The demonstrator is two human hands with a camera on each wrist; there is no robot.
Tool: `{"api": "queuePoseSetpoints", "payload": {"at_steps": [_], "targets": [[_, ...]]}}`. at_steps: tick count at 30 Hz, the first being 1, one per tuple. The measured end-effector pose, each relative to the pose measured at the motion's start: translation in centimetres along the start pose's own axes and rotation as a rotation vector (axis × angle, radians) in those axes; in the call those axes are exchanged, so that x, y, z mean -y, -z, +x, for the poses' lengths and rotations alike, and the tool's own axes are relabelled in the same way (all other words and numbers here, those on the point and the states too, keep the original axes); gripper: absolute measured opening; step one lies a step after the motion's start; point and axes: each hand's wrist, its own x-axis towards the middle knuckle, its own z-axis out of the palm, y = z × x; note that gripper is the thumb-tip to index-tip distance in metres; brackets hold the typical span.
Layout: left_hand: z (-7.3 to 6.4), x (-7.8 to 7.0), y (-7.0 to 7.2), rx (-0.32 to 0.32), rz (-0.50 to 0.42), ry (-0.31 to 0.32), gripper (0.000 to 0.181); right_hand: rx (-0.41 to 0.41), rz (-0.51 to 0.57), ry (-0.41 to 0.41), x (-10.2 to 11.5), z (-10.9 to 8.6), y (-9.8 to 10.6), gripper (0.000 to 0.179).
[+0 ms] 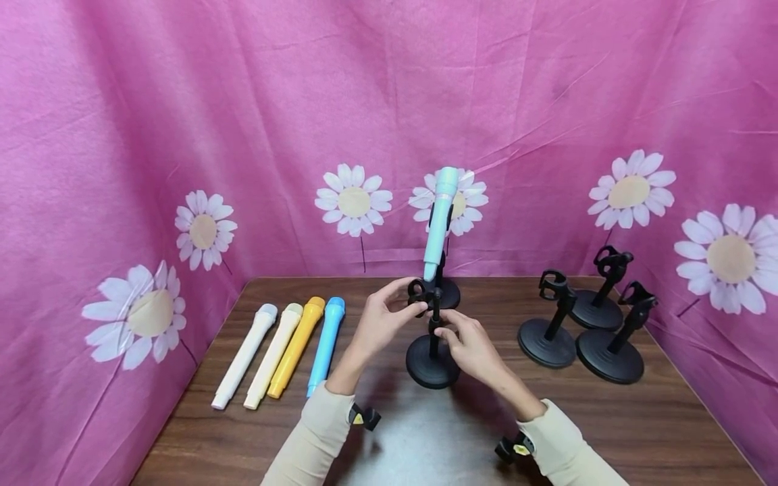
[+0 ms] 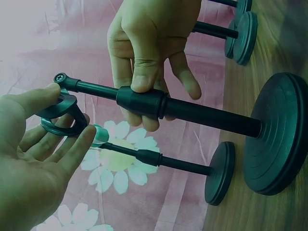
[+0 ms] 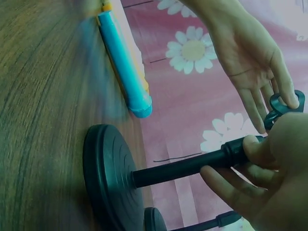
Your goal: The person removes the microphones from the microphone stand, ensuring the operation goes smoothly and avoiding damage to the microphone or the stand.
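A black microphone stand (image 1: 433, 368) stands upright on its round base near the middle of the table. My left hand (image 1: 379, 320) pinches the clip (image 2: 62, 113) at its top between thumb and fingers. My right hand (image 1: 475, 347) grips the collar (image 2: 142, 102) of the stand's pole, thumb on one side and fingers on the other. Just behind, a mint-green microphone (image 1: 440, 219) sits tilted in the clip of another black stand (image 1: 448, 294); the nearer stand partly hides that one.
To the left lie a white microphone (image 1: 244, 356), a cream one (image 1: 273, 356), a yellow one (image 1: 296, 347) and a blue one (image 1: 326, 343). Three black stands (image 1: 547, 343) with bare clips are grouped at the right. A pink flowered curtain (image 1: 389, 101) hangs behind the table (image 1: 681, 432).
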Motion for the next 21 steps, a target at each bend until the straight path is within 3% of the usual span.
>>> {"api": "queuePoseSetpoints", "payload": {"at_steps": [5,13,17,21], "targets": [[0.0,0.0,0.1,0.006,0.006,0.011,0.046,0.038,0.062,-0.021,-0.6,-0.1,0.0,0.038],[0.0,0.1,0.1,0.019,0.021,0.01,0.045,-0.04,0.123,-0.139,-1.1,0.1,-0.1,0.045],[0.0,0.1,0.2,0.02,0.014,0.016,0.045,-0.063,0.098,-0.107,-1.2,0.3,-0.1,0.035],[0.1,0.1,0.2,0.016,0.005,0.021,0.044,-0.005,0.106,-0.037,-1.2,0.2,0.1,0.029]]}}
